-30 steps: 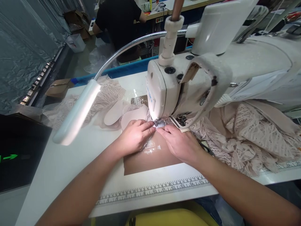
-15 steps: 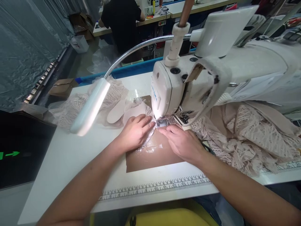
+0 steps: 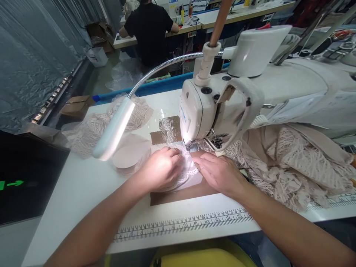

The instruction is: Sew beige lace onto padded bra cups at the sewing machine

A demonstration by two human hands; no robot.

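Under the sewing machine's needle area (image 3: 188, 145) lies a pale pink lace piece (image 3: 187, 170), rounded, with a scalloped edge. My left hand (image 3: 164, 168) rests on it from the left, its fingers curled and gripping the fabric. From the right, my right hand (image 3: 219, 172) has its fingers pressed together, fingertips at the lace's edge just below the needle area. What lies beneath the fingertips is hidden. A brown sheet (image 3: 169, 198) shows on the table under the lace. Smooth pale cup-shaped pieces with sheer fabric (image 3: 129, 154) lie left of my left hand.
A lamp (image 3: 114, 129) on a bent metal neck hangs over the table's left side. Lace heaps (image 3: 294, 163) fill the right side, more lace (image 3: 94, 128) the left. A printed ruler (image 3: 183, 224) runs along the front edge. A person in black (image 3: 148, 31) sits at another table behind.
The lace has turned and spread toward me, covering more of the brown sheet. My left hand has moved slightly down and curled more. The cup pieces have shifted left; the view tilted a little.
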